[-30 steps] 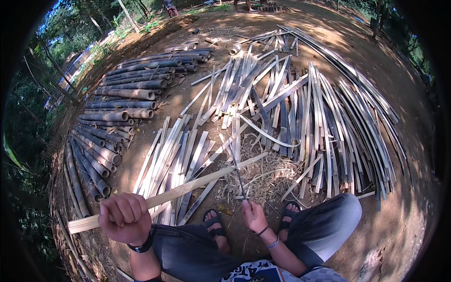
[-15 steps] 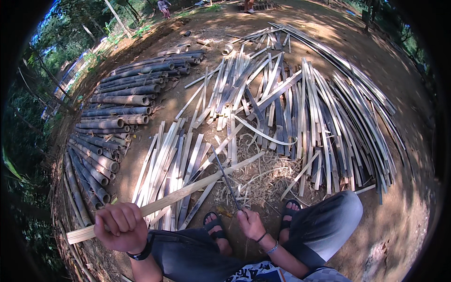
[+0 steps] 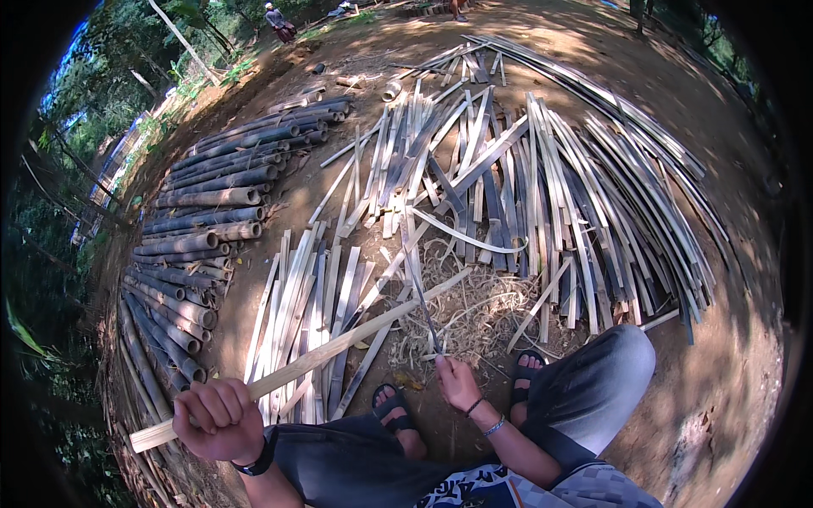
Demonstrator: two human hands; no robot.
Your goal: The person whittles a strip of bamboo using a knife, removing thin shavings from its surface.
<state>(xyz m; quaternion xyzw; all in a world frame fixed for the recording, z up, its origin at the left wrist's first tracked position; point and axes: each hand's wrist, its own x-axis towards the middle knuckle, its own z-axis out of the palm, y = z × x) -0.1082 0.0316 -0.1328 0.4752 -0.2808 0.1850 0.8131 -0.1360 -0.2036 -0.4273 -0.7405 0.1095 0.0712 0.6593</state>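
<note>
My left hand (image 3: pixel 218 419) is closed in a fist around a long pale bamboo strip (image 3: pixel 339 343) near its lower left end. The strip slants up and away to the right, over other strips and shavings. In my right hand (image 3: pixel 459 383), between my legs, is the handle end of a long thin-bladed knife (image 3: pixel 427 317). Its blade points away from me and crosses the strip near the strip's far end. Whether blade and strip touch, I cannot tell. Curly bamboo shavings (image 3: pixel 474 309) lie on the ground beyond my right hand.
Split bamboo strips (image 3: pixel 584 220) are heaped ahead and to the right, and a smaller bundle (image 3: pixel 292 305) lies just beyond the held strip. Whole bamboo poles (image 3: pixel 212 199) are stacked at left. My sandalled feet (image 3: pixel 394 406) flank the work. A person (image 3: pixel 279 21) is far off.
The knife has turned to stand more upright in the picture, its blade catching light. My left hand keeps its grip on the bamboo strip. The whole view has shifted slightly.
</note>
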